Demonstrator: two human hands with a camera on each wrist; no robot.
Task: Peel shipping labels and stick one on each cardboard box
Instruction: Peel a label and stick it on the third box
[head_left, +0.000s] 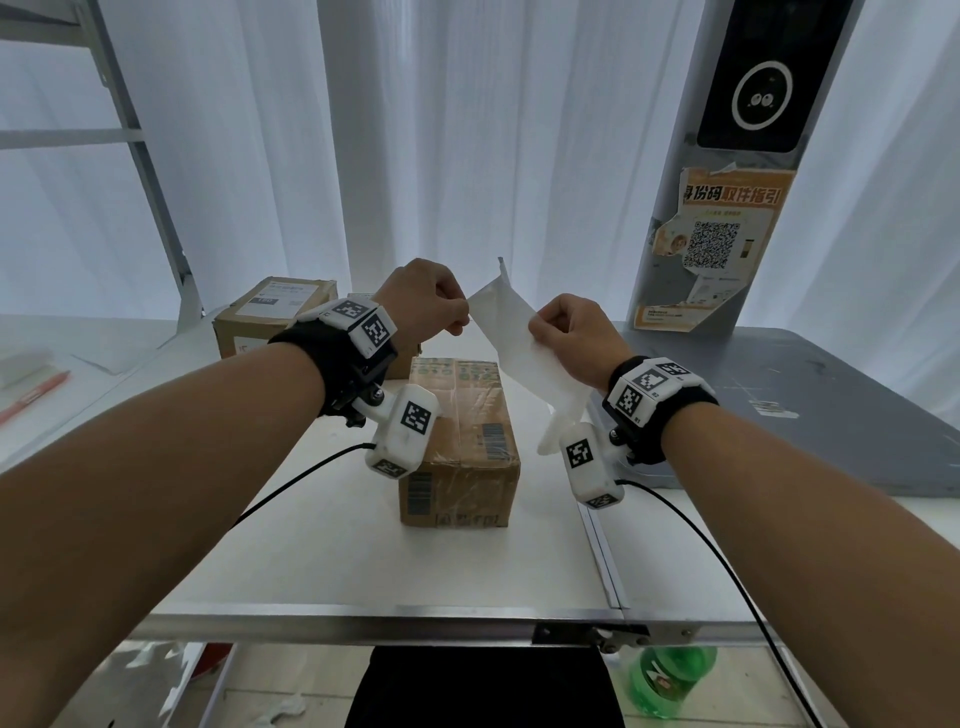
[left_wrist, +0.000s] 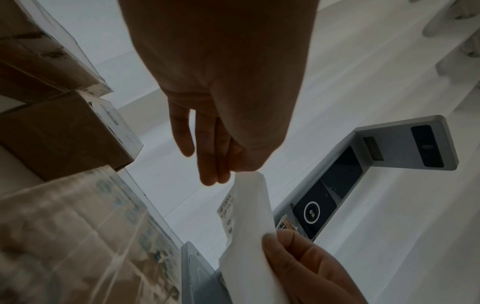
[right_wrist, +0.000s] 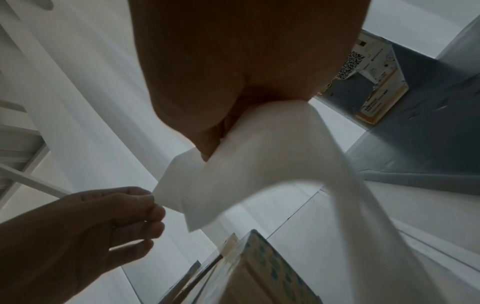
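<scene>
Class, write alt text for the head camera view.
Two hands, left hand and right hand, pinch a white label sheet in the air above a cardboard box on a white table. Another box sits behind it.

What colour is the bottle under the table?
The plastic bottle below the table's metal front edge is bright green with a white mark. The head view shows it best.

Bare forearms, no sleeves, each wrist in a black strap: left wrist band (head_left: 332, 358) and right wrist band (head_left: 670, 415) both carry white blocky modules with black-and-white square fiducial tags, a white tagged camera pod hanging below, black screws, thin black cable trailing off each pod.
</scene>
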